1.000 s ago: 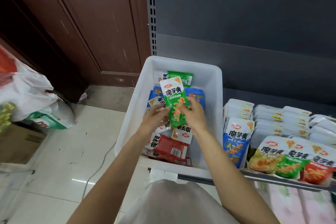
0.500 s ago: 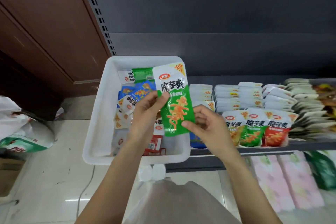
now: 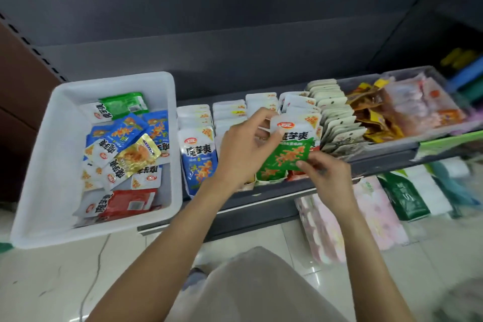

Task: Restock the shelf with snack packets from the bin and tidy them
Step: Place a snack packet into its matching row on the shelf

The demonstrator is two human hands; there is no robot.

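The glossy green packet (image 3: 290, 154) has left the white plastic bin (image 3: 39, 165), now far left of the hands, for the shelf (image 3: 261, 196) rows. Left hand (image 3: 245, 149) pinches its top, right hand (image 3: 326, 172) its bottom corner.

left hand (image 3: 244, 150): arm extended, fingertips pinching | right hand (image 3: 325, 172): arm extended, fingers curled in a pinch grip

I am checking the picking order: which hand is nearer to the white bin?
Left. The left hand is over the shelf rows, a short way right of the white bin. The right hand is farther right, beyond the green packet both hands hold.
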